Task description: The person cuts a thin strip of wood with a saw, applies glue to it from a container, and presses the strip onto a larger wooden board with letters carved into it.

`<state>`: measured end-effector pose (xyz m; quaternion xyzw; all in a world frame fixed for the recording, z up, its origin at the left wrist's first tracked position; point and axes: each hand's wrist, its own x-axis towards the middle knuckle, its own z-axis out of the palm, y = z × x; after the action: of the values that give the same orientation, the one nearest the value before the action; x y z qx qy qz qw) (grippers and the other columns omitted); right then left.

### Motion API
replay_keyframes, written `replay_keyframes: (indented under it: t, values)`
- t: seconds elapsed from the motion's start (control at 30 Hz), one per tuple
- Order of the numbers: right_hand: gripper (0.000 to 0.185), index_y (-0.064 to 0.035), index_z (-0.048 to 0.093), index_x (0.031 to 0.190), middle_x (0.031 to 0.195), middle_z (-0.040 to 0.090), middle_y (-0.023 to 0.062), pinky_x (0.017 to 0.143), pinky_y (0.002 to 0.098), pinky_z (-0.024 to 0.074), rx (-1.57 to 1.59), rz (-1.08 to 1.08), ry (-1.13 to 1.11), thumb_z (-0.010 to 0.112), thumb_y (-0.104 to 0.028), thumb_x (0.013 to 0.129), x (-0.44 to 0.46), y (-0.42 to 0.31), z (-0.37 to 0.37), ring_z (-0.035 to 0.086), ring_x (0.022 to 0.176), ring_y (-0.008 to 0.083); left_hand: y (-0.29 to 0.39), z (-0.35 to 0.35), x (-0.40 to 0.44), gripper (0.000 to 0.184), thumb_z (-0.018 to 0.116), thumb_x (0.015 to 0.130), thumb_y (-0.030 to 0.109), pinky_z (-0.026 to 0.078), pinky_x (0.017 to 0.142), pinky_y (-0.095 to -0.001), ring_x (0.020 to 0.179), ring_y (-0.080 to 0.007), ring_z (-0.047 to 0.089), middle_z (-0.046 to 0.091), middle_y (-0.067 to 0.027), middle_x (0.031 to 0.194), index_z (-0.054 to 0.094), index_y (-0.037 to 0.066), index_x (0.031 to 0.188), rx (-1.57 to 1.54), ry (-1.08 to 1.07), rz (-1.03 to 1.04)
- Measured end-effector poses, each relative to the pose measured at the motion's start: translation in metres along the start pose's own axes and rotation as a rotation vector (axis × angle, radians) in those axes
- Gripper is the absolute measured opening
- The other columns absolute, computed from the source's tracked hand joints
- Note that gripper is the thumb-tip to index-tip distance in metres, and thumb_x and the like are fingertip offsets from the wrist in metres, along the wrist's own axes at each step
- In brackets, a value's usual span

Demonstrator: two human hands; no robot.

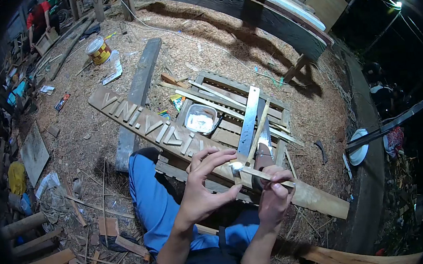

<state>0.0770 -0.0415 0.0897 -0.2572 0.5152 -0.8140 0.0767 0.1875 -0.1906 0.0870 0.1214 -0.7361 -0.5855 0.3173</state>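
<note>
The small wooden piece (237, 179) is pinched between the thumb and fingers of the left hand (206, 178), above the lettered board (328, 201); a white dab (wet-looking, like glue) sits at its far end. The right hand (276, 194) grasps a thin wooden stick (267, 175) in closed fingertips, its tip at that dab, just right of the left hand.

Raised wooden letters run along the board from its far left end (they seem to read "VINI.VICI", though the later ones are hard to tell). Beyond the board, a clear tub (201, 119) of white paste sits near a slatted wooden frame (281, 113), with a flat metal strip (249, 121) to its right. Far left stands a red-and-yellow bucket (99, 51) (its label too small to read).
</note>
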Motion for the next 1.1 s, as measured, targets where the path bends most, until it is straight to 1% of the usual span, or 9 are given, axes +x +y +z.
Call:
replay_keyframes:
  t: [0.1, 0.23, 0.37, 0.5, 0.63, 0.7, 0.77, 0.83, 1.1]
  values:
    - [0.019, -0.0031, 0.053, 0.090, 0.083, 0.053, 0.0099, 0.077, 0.0332, 0.0419, 0.094, -0.020, 0.121, 0.063, -0.016, 0.080, 0.002, -0.006, 0.010, 0.050, 0.081, 0.0206, -0.003, -0.001, 0.001, 0.064, 0.089, 0.069, 0.019, 0.032, 0.120, -0.0441, 0.140, -0.0276, 0.044, 0.068, -0.0026, 0.139, 0.070, 0.011, 0.130, -0.036, -0.009, 0.011]
    - [0.020, -0.0030, 0.054, 0.093, 0.087, 0.054, 0.0115, 0.079, 0.0337, 0.0435, 0.040, 0.010, -0.080, 0.063, -0.016, 0.080, 0.002, 0.001, -0.006, 0.051, 0.082, 0.0212, -0.002, -0.003, 0.003, 0.063, 0.089, 0.070, 0.018, 0.032, 0.121, -0.0432, 0.140, -0.0273, 0.044, 0.068, -0.0030, 0.139, 0.071, 0.011, 0.130, -0.093, -0.028, -0.005]
    - [0.019, 0.0000, 0.057, 0.090, 0.086, 0.059, 0.0135, 0.082, 0.0329, 0.0447, 0.116, 0.037, 0.071, 0.063, -0.014, 0.079, 0.002, -0.003, 0.004, 0.056, 0.086, 0.0216, -0.004, -0.001, 0.002, 0.062, 0.089, 0.070, 0.017, 0.031, 0.121, -0.0426, 0.140, -0.0268, 0.043, 0.068, -0.0036, 0.139, 0.071, 0.011, 0.129, -0.119, -0.048, 0.000]
    - [0.022, -0.0028, 0.056, 0.097, 0.089, 0.057, 0.0126, 0.079, 0.0328, 0.0448, 0.126, 0.027, -0.071, 0.064, -0.017, 0.084, -0.001, 0.001, -0.009, 0.055, 0.088, 0.0223, -0.002, -0.003, 0.002, 0.062, 0.088, 0.070, 0.016, 0.031, 0.122, -0.0427, 0.140, -0.0264, 0.043, 0.068, -0.0040, 0.139, 0.071, 0.012, 0.130, -0.132, -0.054, 0.006]
    - [0.022, -0.0026, 0.057, 0.102, 0.091, 0.057, 0.0129, 0.081, 0.0338, 0.0449, 0.075, 0.058, -0.014, 0.063, -0.018, 0.087, 0.000, 0.000, -0.004, 0.056, 0.089, 0.0227, -0.003, -0.001, 0.002, 0.063, 0.088, 0.070, 0.016, 0.031, 0.122, -0.0432, 0.140, -0.0264, 0.043, 0.068, -0.0043, 0.139, 0.071, 0.012, 0.130, -0.117, -0.051, 0.012]
    - [0.026, 0.0010, 0.062, 0.103, 0.092, 0.062, 0.0154, 0.080, 0.0332, 0.0461, 0.186, 0.039, 0.121, 0.063, -0.017, 0.084, 0.000, -0.003, 0.002, 0.057, 0.085, 0.0223, -0.004, -0.001, 0.002, 0.064, 0.089, 0.070, 0.016, 0.032, 0.122, -0.0438, 0.140, -0.0265, 0.044, 0.068, -0.0042, 0.139, 0.070, 0.011, 0.131, -0.126, -0.055, 0.006]
    - [0.028, 0.0014, 0.063, 0.105, 0.092, 0.062, 0.0161, 0.078, 0.0330, 0.0466, 0.207, 0.029, 0.105, 0.063, -0.018, 0.085, 0.000, -0.003, -0.002, 0.058, 0.086, 0.0228, -0.010, -0.002, 0.002, 0.065, 0.089, 0.070, 0.016, 0.033, 0.121, -0.0436, 0.140, -0.0264, 0.044, 0.068, -0.0039, 0.139, 0.070, 0.011, 0.131, -0.131, -0.055, 0.007]
    - [0.028, -0.0017, 0.059, 0.111, 0.095, 0.058, 0.0146, 0.086, 0.0356, 0.0454, 0.186, 0.053, -0.020, 0.062, -0.022, 0.092, -0.003, -0.005, -0.007, 0.056, 0.092, 0.0234, -0.010, -0.002, 0.003, 0.065, 0.089, 0.070, 0.015, 0.033, 0.121, -0.0434, 0.140, -0.0262, 0.044, 0.068, -0.0037, 0.139, 0.070, 0.011, 0.132, -0.141, -0.058, 0.013]
    - [0.028, 0.0003, 0.066, 0.116, 0.097, 0.064, 0.0134, 0.086, 0.0334, 0.0500, 0.145, 0.108, 0.061, 0.067, -0.017, 0.094, -0.015, 0.003, 0.002, 0.060, 0.089, 0.0211, -0.023, 0.005, 0.000, 0.067, 0.088, 0.070, 0.012, 0.036, 0.120, -0.0412, 0.137, -0.0239, 0.048, 0.069, -0.0023, 0.137, 0.069, 0.009, 0.134, -0.192, -0.033, -0.024]
